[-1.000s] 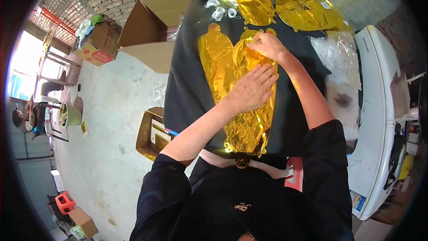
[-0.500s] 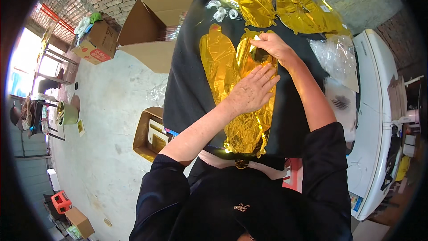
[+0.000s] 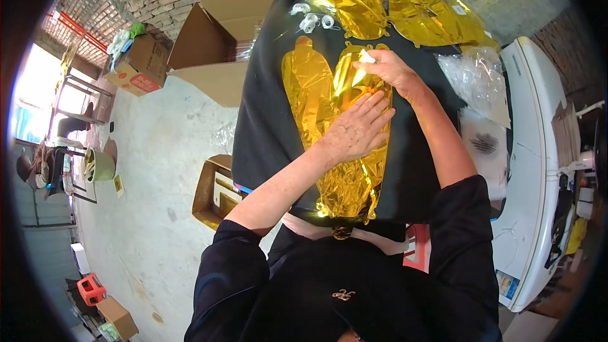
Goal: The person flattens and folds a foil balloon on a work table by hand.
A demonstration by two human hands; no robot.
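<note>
Two flat gold foil pieces, which look like uninflated balloons, lie on a black cloth [image 3: 263, 126]. My left hand [image 3: 360, 125] rests palm down with its fingers stretched out across the foil balloon [image 3: 347, 180] in front of me. Near that balloon's far end, my right hand [image 3: 391, 69] has thumb and fingers pinched together on a small white piece [image 3: 365, 57], perhaps paper or a tag. Its lower part is hidden by glare and fingers. The other foil balloon [image 3: 306, 79] lies to the left, partly overlapped by the first.
More gold foil balloons [image 3: 437, 12] lie at the far end, near white ribbon rolls [image 3: 309, 22]. Clear plastic bags [image 3: 472, 79] are on the right, beside a white appliance [image 3: 529, 171]. An open cardboard box [image 3: 212, 76] and a smaller box [image 3: 212, 190] stand to the left.
My right hand has shifted very slightly, and the foil beneath it catches the light differently. My left hand stays flat in nearly the same place.
</note>
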